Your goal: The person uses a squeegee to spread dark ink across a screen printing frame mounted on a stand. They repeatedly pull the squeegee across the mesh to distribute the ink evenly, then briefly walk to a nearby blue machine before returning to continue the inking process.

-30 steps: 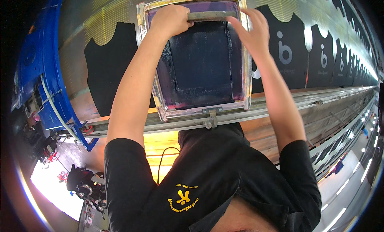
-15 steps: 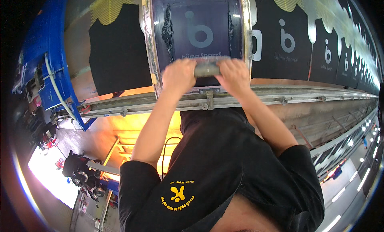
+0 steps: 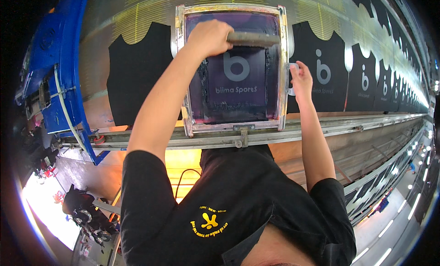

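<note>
A screen printing frame [image 3: 233, 127] with a purple mesh lies over the long table in front of me. A round pale emblem shows through the mesh, with dark ink streaks along its sides. My left hand [image 3: 211, 38] is closed round the left end of a squeegee [image 3: 255, 39], which lies crosswise near the far end of the mesh. At the frame's right side, my right hand [image 3: 301, 81] has its fingers curled at a clear handle [image 3: 292, 73]; its palm side is partly hidden.
A plain black fabric piece [image 3: 137, 78] lies left of the frame. On the right, a printed black fabric piece [image 3: 323, 89] heads a long row of similar ones. A metal rail [image 3: 206, 141] runs along the near edge. Blue machinery [image 3: 68, 82] stands at far left.
The squeegee has gone from the near end of the mesh to the far end. My right hand has let go of it and moved right to the frame's handle; my left hand still holds it.
</note>
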The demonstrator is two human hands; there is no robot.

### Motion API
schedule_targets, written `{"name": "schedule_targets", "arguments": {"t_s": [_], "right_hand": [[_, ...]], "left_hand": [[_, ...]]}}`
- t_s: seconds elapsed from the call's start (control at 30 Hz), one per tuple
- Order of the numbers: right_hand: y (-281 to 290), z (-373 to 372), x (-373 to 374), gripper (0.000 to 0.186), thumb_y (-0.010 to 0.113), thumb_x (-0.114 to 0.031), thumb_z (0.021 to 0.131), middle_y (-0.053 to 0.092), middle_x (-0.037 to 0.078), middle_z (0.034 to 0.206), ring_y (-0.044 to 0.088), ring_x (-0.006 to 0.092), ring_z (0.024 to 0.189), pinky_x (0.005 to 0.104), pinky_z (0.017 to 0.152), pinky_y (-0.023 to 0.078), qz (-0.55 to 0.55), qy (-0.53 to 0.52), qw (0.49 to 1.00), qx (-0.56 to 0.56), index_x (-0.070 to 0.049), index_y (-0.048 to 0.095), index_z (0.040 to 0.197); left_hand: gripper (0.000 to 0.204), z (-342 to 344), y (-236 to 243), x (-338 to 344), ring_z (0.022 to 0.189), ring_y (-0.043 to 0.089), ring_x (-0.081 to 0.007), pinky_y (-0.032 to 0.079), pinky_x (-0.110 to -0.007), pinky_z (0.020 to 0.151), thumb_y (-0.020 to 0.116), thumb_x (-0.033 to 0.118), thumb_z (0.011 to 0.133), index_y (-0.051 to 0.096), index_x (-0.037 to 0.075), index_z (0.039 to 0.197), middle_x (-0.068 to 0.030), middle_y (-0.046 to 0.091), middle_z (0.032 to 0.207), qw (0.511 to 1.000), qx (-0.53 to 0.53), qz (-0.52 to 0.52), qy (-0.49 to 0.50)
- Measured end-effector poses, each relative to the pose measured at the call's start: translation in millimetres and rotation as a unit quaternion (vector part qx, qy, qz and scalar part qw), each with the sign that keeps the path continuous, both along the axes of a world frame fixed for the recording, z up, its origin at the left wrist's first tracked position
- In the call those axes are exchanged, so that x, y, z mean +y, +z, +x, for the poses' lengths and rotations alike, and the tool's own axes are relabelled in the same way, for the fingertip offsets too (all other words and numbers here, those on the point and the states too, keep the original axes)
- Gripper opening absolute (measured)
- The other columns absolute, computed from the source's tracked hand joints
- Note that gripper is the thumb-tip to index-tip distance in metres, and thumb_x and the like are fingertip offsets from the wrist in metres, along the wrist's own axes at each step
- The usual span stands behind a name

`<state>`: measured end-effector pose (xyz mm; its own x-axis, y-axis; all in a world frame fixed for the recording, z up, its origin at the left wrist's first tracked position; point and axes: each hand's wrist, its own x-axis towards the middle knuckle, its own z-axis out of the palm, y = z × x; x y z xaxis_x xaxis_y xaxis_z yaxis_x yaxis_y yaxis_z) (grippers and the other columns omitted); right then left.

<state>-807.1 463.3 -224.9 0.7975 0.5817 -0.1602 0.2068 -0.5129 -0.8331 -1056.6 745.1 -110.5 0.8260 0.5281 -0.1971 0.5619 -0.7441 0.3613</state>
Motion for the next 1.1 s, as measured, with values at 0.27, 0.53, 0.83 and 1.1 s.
{"name": "schedule_targets", "arguments": {"t_s": [0.27, 0.53, 0.83, 1.1], "right_hand": [[52.7, -6.9, 15.4, 0.035, 0.074, -0.031, 0.109, 0.059, -0.005, 0.081, 0.048, 0.0044, 0.061, 0.0251, 0.052, 0.037, 0.011, -0.045, 0.973, 0.228, -0.004, 0.076, 0.130], [56.7, -8.6, 15.1, 0.030, 0.077, -0.026, 0.106, 0.064, -0.004, 0.086, 0.054, 0.0057, 0.070, 0.0269, 0.056, 0.039, 0.058, -0.032, 0.978, 0.196, -0.008, 0.078, 0.130], [55.8, -79.5, 37.7, 0.032, 0.076, -0.024, 0.109, 0.073, -0.001, 0.102, 0.060, 0.0051, 0.085, 0.0237, 0.076, 0.049, 0.172, -0.040, 0.969, 0.170, -0.001, 0.077, 0.130], [-7.5, -285.5, 126.0, 0.025, 0.075, -0.024, 0.110, 0.074, 0.000, 0.088, 0.063, 0.0062, 0.076, 0.0257, 0.069, 0.050, 0.212, -0.031, 0.965, 0.149, -0.005, 0.076, 0.127]], "left_hand": [[0.046, -28.5, -29.3, -22.3, 0.125, 0.069, -0.0359, 0.059, -0.051, 0.102, 0.070, 0.005, 0.089, 0.077, 0.020, 0.132, -0.0068, 0.075, 0.131, 0.998, -0.050, 0.010, 0.048], [0.070, -139.1, -45.1, -253.2, 0.128, 0.063, -0.0349, 0.053, -0.047, 0.112, 0.078, 0.001, 0.073, 0.069, 0.011, 0.142, -0.0081, 0.067, 0.139, 0.995, -0.096, 0.019, 0.025], [0.065, -208.0, -24.8, -233.9, 0.132, 0.064, -0.0338, 0.052, -0.045, 0.114, 0.076, -0.001, 0.075, 0.073, 0.009, 0.139, -0.0094, 0.071, 0.139, 0.991, -0.118, -0.023, 0.058], [0.061, -385.1, -5.1, -123.5, 0.133, 0.064, -0.0334, 0.053, -0.044, 0.113, 0.078, 0.003, 0.075, 0.076, 0.011, 0.136, -0.0065, 0.073, 0.139, 0.992, -0.032, -0.064, 0.103]]}}
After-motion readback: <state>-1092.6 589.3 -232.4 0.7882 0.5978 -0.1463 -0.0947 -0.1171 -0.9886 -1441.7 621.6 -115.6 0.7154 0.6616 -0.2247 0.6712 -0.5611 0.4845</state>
